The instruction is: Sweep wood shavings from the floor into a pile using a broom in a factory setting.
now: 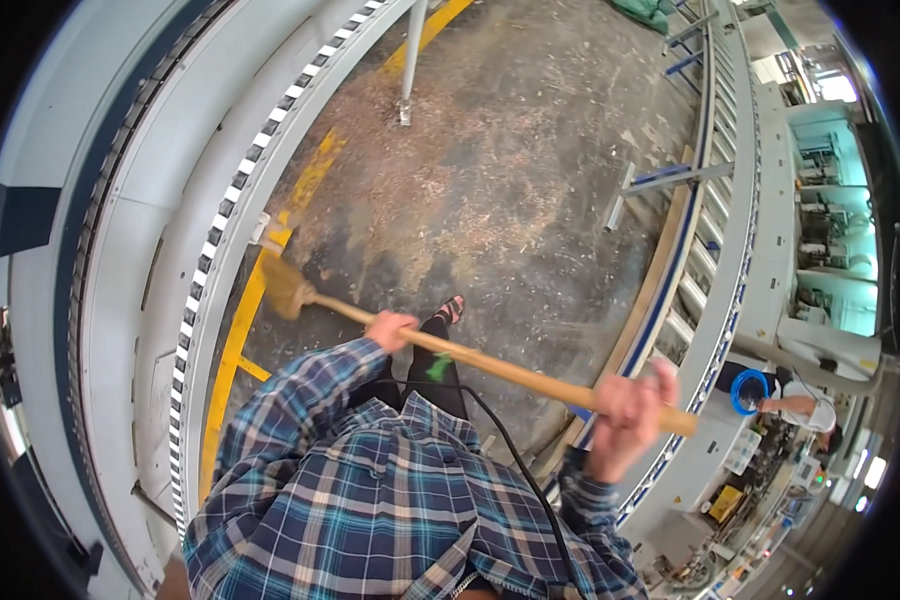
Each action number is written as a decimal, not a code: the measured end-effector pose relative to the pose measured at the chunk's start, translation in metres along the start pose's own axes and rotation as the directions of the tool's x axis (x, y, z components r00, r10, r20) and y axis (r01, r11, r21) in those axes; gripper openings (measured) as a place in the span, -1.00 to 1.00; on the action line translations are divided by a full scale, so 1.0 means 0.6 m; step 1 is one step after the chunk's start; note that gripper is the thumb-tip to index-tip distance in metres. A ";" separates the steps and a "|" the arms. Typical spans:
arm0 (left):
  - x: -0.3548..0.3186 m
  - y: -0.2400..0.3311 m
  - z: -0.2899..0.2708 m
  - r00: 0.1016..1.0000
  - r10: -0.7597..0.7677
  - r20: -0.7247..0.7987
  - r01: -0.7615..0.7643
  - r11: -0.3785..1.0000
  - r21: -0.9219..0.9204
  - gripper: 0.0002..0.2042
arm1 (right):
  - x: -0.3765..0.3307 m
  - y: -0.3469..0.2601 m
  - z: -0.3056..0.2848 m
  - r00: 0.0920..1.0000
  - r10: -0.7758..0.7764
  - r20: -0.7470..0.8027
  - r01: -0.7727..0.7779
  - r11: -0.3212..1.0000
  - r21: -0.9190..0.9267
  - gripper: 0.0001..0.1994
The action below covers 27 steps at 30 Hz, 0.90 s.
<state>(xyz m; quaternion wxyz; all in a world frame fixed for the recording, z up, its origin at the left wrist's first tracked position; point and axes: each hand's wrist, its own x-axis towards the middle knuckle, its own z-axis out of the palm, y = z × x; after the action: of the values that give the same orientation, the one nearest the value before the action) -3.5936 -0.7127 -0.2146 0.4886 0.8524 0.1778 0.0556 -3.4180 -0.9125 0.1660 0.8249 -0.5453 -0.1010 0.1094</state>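
- The broom (300,293) slants across the middle of the view: its straw head lies low on the left, on the concrete floor (490,170) beside a yellow painted line (242,320), and its wooden handle rises to the right.
- The left hand (390,328) is clenched round the handle just above the head.
- The right hand (630,405) is clenched round the handle near its upper end.
- Wood shavings (440,190) are scattered over the floor beyond the broom head.
- A white curved machine (160,200) runs along the left side.
- A roller conveyor (715,230) curves along the right.
- Another person (800,400) stands at the far right with a blue ring-shaped thing (749,391).
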 end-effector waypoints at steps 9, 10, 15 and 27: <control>0.119 0.222 -0.136 0.976 0.132 0.174 -0.161 0.973 0.166 -0.76 | 0.035 -0.193 -0.053 0.870 -0.484 0.087 0.471 0.871 0.138 -0.70; 0.130 0.234 -0.158 0.973 0.150 0.174 -0.175 0.975 0.139 -0.75 | 0.052 -0.186 -0.067 0.864 -0.486 0.131 0.469 0.872 0.144 -0.68; 0.201 0.055 -0.205 0.976 0.210 -0.047 -0.178 0.909 0.377 -0.77 | 0.086 -0.004 0.002 0.979 -0.174 -0.103 0.189 0.969 0.161 -0.86; 0.217 0.009 -0.088 0.914 0.335 -0.228 -0.292 0.935 0.202 -0.85 | 0.026 -0.084 0.091 0.913 -0.331 0.239 0.342 0.940 -0.005 -0.81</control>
<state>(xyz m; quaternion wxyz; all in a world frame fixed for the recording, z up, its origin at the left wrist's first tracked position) -3.4853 -0.6257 -0.1933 0.3742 0.8924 0.1046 0.2296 -3.4152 -0.8795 0.2341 0.8005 -0.5222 -0.2928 0.0269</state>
